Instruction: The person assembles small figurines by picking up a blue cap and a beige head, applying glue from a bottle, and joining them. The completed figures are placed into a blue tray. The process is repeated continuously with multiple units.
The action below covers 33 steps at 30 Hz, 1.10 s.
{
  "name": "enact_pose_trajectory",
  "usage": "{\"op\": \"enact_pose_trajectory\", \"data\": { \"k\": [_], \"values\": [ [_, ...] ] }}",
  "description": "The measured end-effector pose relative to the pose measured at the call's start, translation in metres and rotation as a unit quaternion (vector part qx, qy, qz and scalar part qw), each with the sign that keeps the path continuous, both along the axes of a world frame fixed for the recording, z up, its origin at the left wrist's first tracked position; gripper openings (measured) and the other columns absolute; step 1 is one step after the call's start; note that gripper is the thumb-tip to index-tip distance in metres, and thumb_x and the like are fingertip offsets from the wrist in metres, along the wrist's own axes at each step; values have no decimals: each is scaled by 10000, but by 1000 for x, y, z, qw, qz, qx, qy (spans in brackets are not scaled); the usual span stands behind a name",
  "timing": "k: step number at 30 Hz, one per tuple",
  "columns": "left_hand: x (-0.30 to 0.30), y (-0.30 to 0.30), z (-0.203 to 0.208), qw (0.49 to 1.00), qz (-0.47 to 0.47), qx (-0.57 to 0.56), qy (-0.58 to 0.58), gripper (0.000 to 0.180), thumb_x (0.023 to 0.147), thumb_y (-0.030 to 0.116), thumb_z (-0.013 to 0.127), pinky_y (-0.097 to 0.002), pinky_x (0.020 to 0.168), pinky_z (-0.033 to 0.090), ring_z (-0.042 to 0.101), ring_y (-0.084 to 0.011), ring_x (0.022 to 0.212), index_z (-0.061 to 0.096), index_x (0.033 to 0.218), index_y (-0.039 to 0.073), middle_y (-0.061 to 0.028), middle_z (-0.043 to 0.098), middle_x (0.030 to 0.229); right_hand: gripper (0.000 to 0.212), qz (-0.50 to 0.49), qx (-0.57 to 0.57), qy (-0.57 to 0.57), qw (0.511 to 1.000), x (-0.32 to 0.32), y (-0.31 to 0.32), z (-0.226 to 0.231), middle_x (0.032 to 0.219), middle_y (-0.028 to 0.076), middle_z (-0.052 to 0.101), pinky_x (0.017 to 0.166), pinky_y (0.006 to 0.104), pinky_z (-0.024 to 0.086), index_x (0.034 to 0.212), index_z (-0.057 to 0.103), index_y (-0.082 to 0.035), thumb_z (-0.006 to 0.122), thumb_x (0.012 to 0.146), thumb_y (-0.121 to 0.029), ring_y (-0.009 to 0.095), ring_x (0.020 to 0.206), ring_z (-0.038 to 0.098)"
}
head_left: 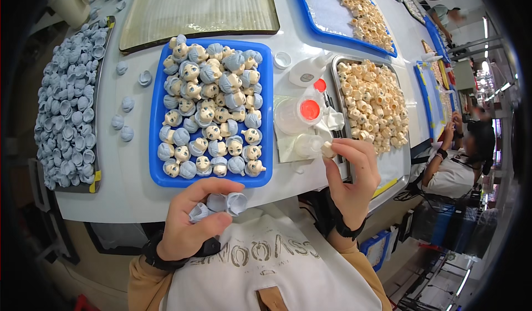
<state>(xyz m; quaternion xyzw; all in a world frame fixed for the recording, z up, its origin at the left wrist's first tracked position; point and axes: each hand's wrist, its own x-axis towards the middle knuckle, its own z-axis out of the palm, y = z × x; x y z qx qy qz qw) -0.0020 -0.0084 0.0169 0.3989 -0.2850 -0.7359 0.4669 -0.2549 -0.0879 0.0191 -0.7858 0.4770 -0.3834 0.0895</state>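
My left hand (191,222) is closed around several hollow light-blue doll hair pieces (236,203), just below the front edge of a blue tray (157,122). Rows and heaps of assembled doll heads (204,111), with cream faces and blue hair, fill that tray. Between the fingertips of my right hand (357,181) is a small cream doll head part (328,149); its face side cannot be made out. The two hands are apart. Beside the right hand, a metal tray (334,67) bears a pile of hollow cream head parts (371,103).
Loose blue hair pieces (69,106) heap on a dark tray at left; a few lie on the white table (130,161). A white bottle (305,72) and red-topped container (291,117) stand mid-table. Behind are a dark-edged tray (199,9) and another blue tray (310,23). A person (451,169) works at right.
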Motion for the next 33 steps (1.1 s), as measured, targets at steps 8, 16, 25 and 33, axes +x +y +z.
{"op": "enact_pose_trajectory", "data": {
  "k": [8, 16, 25, 33],
  "values": [
    [-16, -9, 7, 999, -18, -50, -7, 347, 813, 34, 628, -185, 719, 421, 516, -29, 817, 529, 1144, -4, -2, 580, 948, 402, 224, 68, -247, 940, 33, 18, 14, 904, 136, 639, 653, 316, 454, 955, 631, -13, 700, 570, 78, 233, 777, 601],
    [-10, -7, 8, 997, -29, -63, -36, 345, 818, 87, 644, -177, 671, 401, 498, -31, 779, 550, 1138, 0, 4, 571, 897, 395, 280, 35, -138, 949, 51, 20, 12, 945, 85, 642, 652, 304, 455, 985, 651, -20, 712, 597, 21, 209, 770, 587],
    [-7, -2, -3, 996, -80, 4, 27, 330, 942, 295, 498, -207, 521, 360, 464, -58, 600, 580, 1074, 4, -6, 531, 802, 430, 240, 0, -34, 970, 63, 26, 16, 1030, 97, 613, 692, 320, 452, 1005, 656, -26, 742, 619, -193, 261, 854, 579],
    [5, 1, -5, 988, -154, 2, -19, 371, 957, 340, 452, -205, 499, 337, 454, -56, 595, 582, 1031, 1, -21, 516, 753, 368, 265, 9, 4, 964, 75, 27, 3, 920, 92, 595, 700, 367, 435, 895, 612, 1, 660, 739, -328, 266, 799, 576]
  ]
}}
